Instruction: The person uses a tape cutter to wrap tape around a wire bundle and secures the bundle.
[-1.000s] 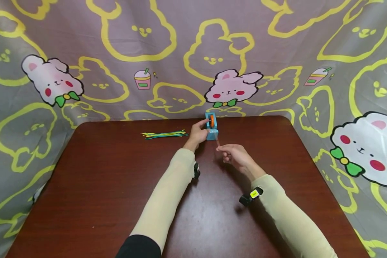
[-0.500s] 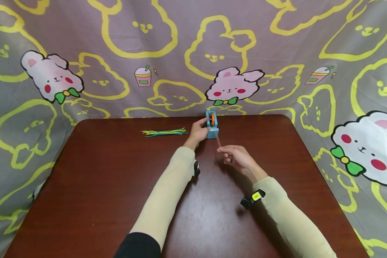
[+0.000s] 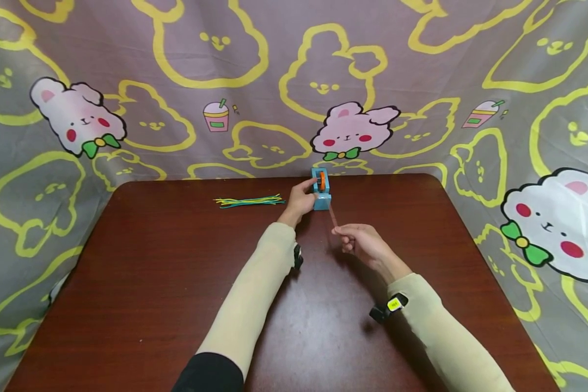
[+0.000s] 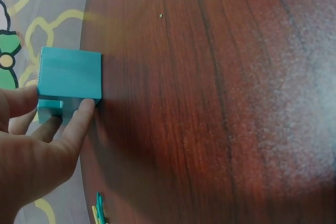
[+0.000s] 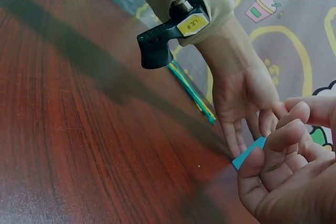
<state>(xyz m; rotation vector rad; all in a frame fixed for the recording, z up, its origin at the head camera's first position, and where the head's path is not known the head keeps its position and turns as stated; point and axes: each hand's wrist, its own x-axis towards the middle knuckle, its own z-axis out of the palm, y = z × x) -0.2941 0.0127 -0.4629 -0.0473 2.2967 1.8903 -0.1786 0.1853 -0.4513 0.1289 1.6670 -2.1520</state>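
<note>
At the far edge of the table stands a light-blue tape dispenser [image 3: 322, 203] with an orange reel [image 3: 322, 181] in it. My left hand [image 3: 301, 201] grips its left side. In the left wrist view, the thumb and fingers lie along the dispenser's blue body [image 4: 71, 73]. A strip of clear tape [image 3: 332, 215] runs from the dispenser's front to my right hand [image 3: 366, 245], which pinches its end between thumb and forefinger. From the right wrist, my right hand [image 5: 294, 166] covers most of the dispenser; only a blue corner [image 5: 249, 152] shows.
A bundle of thin yellow and green twist-tie-like strips [image 3: 250, 201] lies left of the left hand. Behind the brown table [image 3: 176, 283] hangs a curtain [image 3: 255, 65] printed with cartoon rabbits, which also closes in both sides.
My right hand has drawn back a little toward me and to the right, and the stretch of tape looks longer. The left hand stays on the dispenser.
</note>
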